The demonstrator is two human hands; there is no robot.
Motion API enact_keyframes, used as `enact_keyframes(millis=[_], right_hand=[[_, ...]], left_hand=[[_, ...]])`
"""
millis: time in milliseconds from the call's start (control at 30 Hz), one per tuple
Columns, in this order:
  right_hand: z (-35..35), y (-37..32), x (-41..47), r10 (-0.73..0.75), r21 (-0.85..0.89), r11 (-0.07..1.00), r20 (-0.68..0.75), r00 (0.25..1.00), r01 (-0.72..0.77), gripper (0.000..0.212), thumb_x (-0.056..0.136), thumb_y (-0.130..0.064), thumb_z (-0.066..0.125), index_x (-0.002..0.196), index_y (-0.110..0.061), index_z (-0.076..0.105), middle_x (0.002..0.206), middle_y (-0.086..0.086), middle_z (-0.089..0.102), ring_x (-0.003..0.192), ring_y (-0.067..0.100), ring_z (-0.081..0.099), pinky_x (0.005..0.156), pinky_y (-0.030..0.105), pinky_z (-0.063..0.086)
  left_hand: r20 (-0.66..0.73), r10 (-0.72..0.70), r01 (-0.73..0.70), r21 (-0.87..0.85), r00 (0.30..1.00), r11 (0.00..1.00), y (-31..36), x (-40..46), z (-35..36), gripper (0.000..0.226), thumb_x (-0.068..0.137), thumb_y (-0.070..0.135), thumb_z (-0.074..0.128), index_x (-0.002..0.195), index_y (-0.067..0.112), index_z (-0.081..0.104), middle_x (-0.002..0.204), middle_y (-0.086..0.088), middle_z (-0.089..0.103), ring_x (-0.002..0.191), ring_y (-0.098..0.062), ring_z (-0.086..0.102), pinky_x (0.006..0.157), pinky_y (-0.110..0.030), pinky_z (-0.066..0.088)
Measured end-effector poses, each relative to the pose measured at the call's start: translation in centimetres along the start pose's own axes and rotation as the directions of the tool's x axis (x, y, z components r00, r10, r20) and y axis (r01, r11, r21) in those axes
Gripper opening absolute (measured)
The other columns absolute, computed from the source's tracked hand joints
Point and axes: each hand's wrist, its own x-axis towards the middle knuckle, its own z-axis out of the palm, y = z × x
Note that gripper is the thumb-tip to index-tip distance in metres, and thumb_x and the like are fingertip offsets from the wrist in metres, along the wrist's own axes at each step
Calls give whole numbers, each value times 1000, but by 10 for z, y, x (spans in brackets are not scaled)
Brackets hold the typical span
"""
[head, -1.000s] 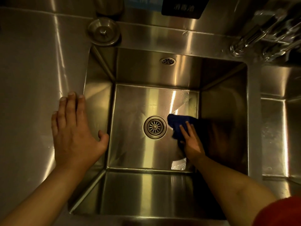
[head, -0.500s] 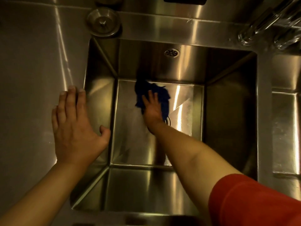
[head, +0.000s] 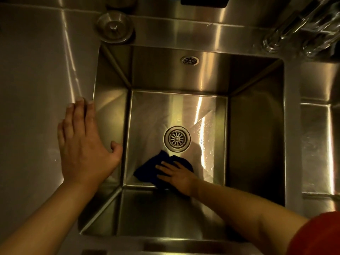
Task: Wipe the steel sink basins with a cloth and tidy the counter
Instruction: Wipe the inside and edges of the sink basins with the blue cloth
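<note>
Brushed steel all around me: the sink basin (head: 253, 144) has a satin sheen, its walls dull and its floor glossy, with bright streaks and a wet-looking film. Under my right hand (head: 179, 176) the cloth (head: 147, 171) is dark blue, soft, matt, crumpled. The drain strainer (head: 177, 138) is polished, ribbed metal. My left hand (head: 82, 144) lies on the counter (head: 33, 89), smooth steel with a hazier finish. The stopper (head: 114, 27) up top is shiny metal.
</note>
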Motion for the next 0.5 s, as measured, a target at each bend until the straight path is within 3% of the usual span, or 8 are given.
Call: enact_keyframes(millis=[133, 267, 400, 500], right_hand=[[-15, 42, -48, 331, 7, 943, 31, 943, -332, 76, 103, -30, 49, 163, -34, 3, 169, -2, -18, 156, 25, -14, 124, 57, 8], [-48, 79, -64, 676, 205, 721, 4, 737, -662, 79, 105, -27, 49, 163, -26, -5, 168, 2, -24, 155, 27, -18, 125, 53, 15], [-86, 110, -42, 842, 403, 508, -45, 538, -761, 74, 107, -21, 43, 163, -20, -6, 169, 6, -20, 155, 31, -16, 127, 51, 8], [-107, 121, -9, 884, 495, 445, -106, 456, -746, 73, 106, -21, 44, 163, -20, -1, 169, 8, -15, 156, 32, -12, 126, 52, 6]], left_hand=[[-28, -6, 6, 6, 1000, 1000, -1, 0, 3, 110, 68, 49, 56, 165, 21, 11, 171, -4, 11, 159, -26, 9, 123, -56, 22], [-28, 1, 0, 8, 1000, 1000, -2, 1, 4, 111, 68, 50, 56, 165, 21, 10, 171, -4, 12, 159, -26, 9, 122, -55, 21], [-20, 1, -1, -4, 1000, 1000, 0, 2, 0, 111, 68, 49, 57, 165, 20, 10, 171, -6, 14, 159, -26, 9, 123, -55, 20], [-2, -7, 7, 4, 1000, 1000, 2, 1, -2, 109, 68, 49, 58, 163, 19, 14, 170, -7, 14, 159, -27, 10, 123, -57, 21]])
